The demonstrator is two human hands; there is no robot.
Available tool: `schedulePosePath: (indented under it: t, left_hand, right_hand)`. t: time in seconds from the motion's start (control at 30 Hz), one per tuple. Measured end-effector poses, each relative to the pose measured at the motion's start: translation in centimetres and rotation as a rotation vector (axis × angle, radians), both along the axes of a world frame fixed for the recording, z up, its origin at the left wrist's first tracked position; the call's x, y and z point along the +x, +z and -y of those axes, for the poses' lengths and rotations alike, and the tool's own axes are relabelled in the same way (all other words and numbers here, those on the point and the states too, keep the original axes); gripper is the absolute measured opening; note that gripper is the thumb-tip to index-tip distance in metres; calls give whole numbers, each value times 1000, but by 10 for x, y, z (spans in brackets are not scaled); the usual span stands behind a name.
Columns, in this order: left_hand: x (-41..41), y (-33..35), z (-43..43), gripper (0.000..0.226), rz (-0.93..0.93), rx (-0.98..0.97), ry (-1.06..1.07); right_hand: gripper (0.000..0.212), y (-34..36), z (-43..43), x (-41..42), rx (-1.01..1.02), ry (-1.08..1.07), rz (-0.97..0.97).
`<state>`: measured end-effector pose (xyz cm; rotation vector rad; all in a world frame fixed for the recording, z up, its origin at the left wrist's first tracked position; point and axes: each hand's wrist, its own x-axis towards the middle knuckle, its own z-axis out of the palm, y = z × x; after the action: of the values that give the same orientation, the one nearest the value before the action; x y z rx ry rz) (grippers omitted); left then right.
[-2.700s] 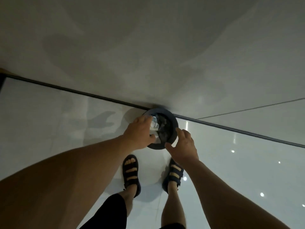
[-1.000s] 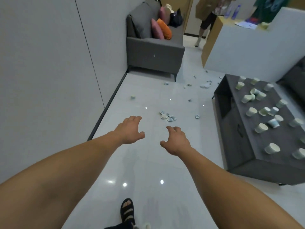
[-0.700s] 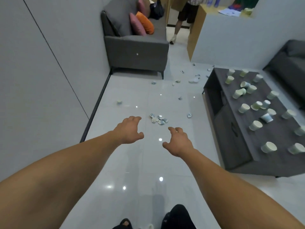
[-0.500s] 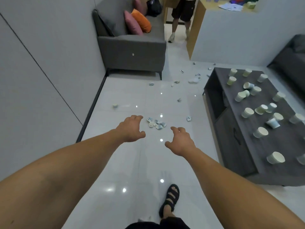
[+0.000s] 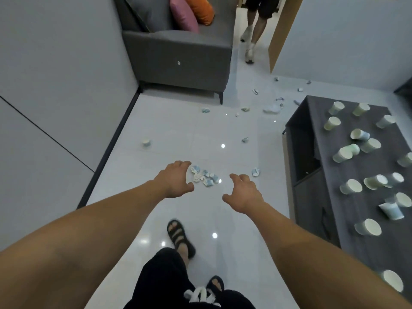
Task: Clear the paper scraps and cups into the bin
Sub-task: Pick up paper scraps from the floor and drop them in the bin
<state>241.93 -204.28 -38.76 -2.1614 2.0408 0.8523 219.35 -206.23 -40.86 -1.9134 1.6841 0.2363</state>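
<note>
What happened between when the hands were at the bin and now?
The person turned from the round dark bin, now out of view, and walked toward the pile of blue-and-white paper scraps on the floor. The left hand, earlier pushing crumpled paper into the bin, and the right hand reach forward empty toward the pile. The pale paper cups stay scattered on the dark grey table.
</note>
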Motion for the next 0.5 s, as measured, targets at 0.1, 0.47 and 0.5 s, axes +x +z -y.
schedulePosePath:
  t: [0.1,0.47,0.5]
  left_hand:
    - [6,-24,52,78,-50,23,-12]
    - [62,-153,227,77,-96,277,44]
    - [67,-168,238,76,-88,292,45]
  right_hand:
    - [75,-21,48,13,34,22,-18]
    - [73,-135,226,74,230,16,-57]
    - [74,-151,240,77,247,21,-60]
